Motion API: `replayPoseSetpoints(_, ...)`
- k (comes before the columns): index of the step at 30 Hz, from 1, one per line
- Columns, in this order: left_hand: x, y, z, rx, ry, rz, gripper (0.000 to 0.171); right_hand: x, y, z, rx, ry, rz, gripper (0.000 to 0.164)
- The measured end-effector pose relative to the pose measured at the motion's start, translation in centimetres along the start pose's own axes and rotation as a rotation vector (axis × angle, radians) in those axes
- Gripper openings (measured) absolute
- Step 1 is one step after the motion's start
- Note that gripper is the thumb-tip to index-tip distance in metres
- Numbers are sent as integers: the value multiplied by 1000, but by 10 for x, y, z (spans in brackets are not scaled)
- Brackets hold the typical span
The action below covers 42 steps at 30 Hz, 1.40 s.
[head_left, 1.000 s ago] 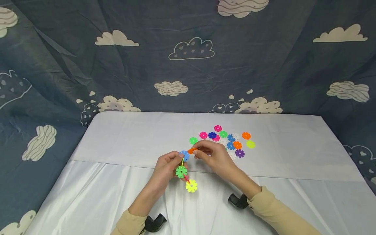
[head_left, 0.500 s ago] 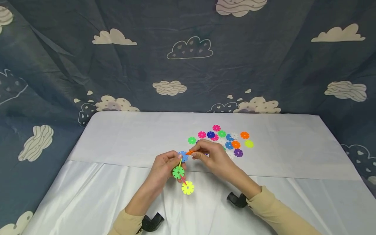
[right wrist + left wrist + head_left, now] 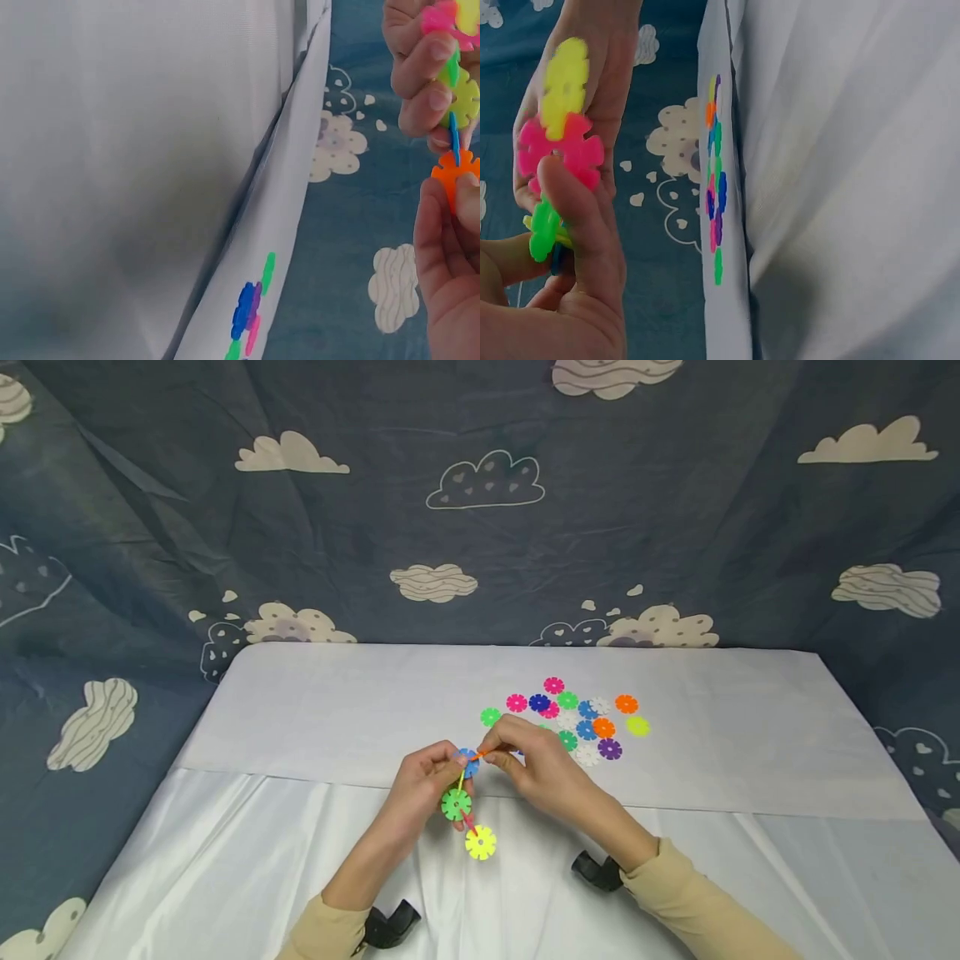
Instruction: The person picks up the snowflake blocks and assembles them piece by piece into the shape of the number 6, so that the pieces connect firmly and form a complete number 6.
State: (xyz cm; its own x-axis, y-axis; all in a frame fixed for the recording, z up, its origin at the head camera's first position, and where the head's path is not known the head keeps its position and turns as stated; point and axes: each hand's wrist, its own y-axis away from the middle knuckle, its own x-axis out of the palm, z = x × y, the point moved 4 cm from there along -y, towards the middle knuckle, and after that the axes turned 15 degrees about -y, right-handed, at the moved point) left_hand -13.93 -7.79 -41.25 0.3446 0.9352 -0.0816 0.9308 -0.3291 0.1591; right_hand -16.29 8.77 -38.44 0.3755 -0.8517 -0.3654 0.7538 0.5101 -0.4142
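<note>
My left hand [image 3: 423, 785] holds a chain of notched plastic building discs in the air. Its blue disc [image 3: 471, 768] is pinched at the top; a yellow-green disc [image 3: 465, 103] links it to the green disc [image 3: 456, 805]. Below come a pink disc [image 3: 581, 154] and the yellow disc [image 3: 481, 843] at the free end. Thumb and forefinger of my right hand [image 3: 543, 768] pinch an orange disc [image 3: 448, 172], which stands edge-on to the head camera. In the right wrist view the blue disc's edge meets a slot of the orange one.
Several loose discs in pink, green, blue, white, orange and purple lie behind the right hand, among them a yellow disc [image 3: 637, 727] at the far right. A white cloth covers the table [image 3: 315, 710]. A dark cloud-print curtain [image 3: 360, 543] hangs behind it.
The orange disc has moved left against the blue disc and turned edge-on. My right hand has shifted slightly left with it. The chain hangs a little lower, still in the left hand.
</note>
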Motion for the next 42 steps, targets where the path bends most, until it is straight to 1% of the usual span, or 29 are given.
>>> replayPoseSetpoints(2, 1, 0, -1, -3, -17, -5, 25, 1, -1, -1, -6, -6, 8, 19)
replayPoseSetpoints(4, 1, 1, -1, -13, -35, -12, 24, 2, -1, -4, 19, -22, 13, 19)
replayPoseSetpoints(9, -2, -1, 0, -40, -52, -56, 23, -3, -1, -17, 164, -25, -8, 17)
replayPoseSetpoints(13, -5, -2, 2, -61, -58, -95, 21, -12, -5, -27, 278, -49, -26, 14)
replayPoseSetpoints(16, -8, -3, 3, -58, -60, -118, 19, -22, -11, -35, 338, -36, -28, 14)
replayPoseSetpoints(19, -10, -4, 3, -42, -63, -127, 19, -30, -19, -43, 381, 19, -13, 15)
replayPoseSetpoints(23, -11, -4, 3, -40, -55, -128, 21, -34, -31, -56, 403, 86, 31, 17)
replayPoseSetpoints(26, -12, -5, 4, -45, -44, -129, 22, -34, -40, -64, 396, 129, 66, 17)
replayPoseSetpoints(29, -13, -5, 4, -49, -37, -128, 25, -32, -48, -70, 393, 177, 112, 23)
replayPoseSetpoints(33, -14, -5, 3, -56, -28, -126, 26, -29, -57, -78, 413, 206, 198, 33)
replayPoseSetpoints(36, -15, -5, 3, -56, -16, -125, 26, -27, -63, -86, 424, 200, 246, 35)
replayPoseSetpoints(42, -14, -6, 5, -47, -12, -101, 23, -31, -68, -96, 409, 227, 246, 38)
